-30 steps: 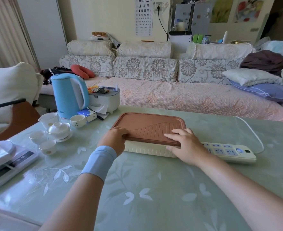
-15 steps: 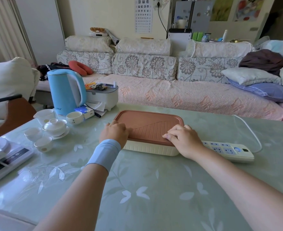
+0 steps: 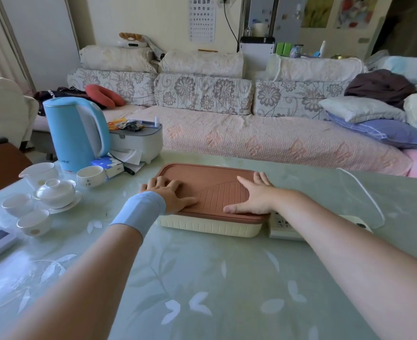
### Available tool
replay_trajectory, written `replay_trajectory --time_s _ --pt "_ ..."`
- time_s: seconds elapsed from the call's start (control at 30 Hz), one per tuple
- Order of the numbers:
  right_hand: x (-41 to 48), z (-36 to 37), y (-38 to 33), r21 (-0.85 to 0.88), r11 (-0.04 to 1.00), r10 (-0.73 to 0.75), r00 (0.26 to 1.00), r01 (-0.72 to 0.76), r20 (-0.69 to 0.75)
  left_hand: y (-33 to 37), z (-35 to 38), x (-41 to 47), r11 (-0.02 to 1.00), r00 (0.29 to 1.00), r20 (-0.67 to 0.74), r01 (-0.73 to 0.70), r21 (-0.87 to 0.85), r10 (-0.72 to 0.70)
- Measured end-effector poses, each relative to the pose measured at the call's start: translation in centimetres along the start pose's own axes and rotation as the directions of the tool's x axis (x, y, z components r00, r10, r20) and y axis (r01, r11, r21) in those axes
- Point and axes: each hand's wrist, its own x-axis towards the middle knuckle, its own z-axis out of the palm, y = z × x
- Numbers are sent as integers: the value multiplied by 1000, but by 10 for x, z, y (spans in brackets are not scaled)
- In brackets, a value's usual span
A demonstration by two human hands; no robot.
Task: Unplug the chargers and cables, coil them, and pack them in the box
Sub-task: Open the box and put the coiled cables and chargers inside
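- A long sofa (image 3: pixel 227 138) in floral and pink quilted covers runs across the back of the room, with pillows (image 3: pixel 362 111) piled at its right end.
- In front of it, a table (image 3: pixel 202 290) under a pale green, leaf-patterned cover fills the foreground, and both of the person's forearms reach across it.
- The box (image 3: pixel 210 227), a shallow cream container with ribbed sides, sits at mid-table. Its brown lid (image 3: pixel 202 177) is in place, so what is inside is hidden.
- A light-blue electric kettle (image 3: pixel 73 133) stands upright at the table's far left. A grey storage case (image 3: pixel 136 143) just behind it has small items on top.
- The left hand (image 3: pixel 170 195) lies palm down on the lid's left side with its fingers spread and straight. It grasps nothing. A light-blue wristband (image 3: pixel 138 212) circles that wrist.
- The right hand (image 3: pixel 254 195) lies flat on the lid's right side, fingers fanned toward the far edge and thumb stretched along the near edge. It also holds nothing.
- A white power strip (image 3: pixel 280 225) lies on the table just right of the box and is largely covered by the right forearm. No plugs show in the few sockets visible.
- A white cable (image 3: pixel 369 195) curves from the strip's far end back across the table toward the sofa.
- A white tea set is grouped at the left, made up of a lidded bowl on a saucer (image 3: pixel 55 191), a pitcher (image 3: pixel 39 171) and several small cups (image 3: pixel 91 176).
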Motion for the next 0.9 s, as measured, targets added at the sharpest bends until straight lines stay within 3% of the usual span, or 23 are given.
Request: replay_trajectory --time_s 0.17,0.3,0.5,0.67,0.8,0.9 --pt "29 -17 -4 -156 986 -38 996 49 76 -9 -23 32 988 985 93 -148 32 145" --pt "39 -19 -2 -215 975 -33 993 58 115 -8 -29 63 978 958 235 -188 92 163" --pt "46 -20 0 -215 975 -24 989 55 146 -11 -23 73 981 955 221 -194 -28 196" --pt "35 -6 8 -115 990 -85 996 86 10 -14 -16 54 979 983 67 -163 -121 172" --pt "16 2 8 21 999 -25 997 26 -73 -13 -7 20 965 998 -52 19 -260 -34" --pt "2 12 7 158 987 29 993 -11 -115 -9 5 -2 964 970 -209 69 -256 -125"
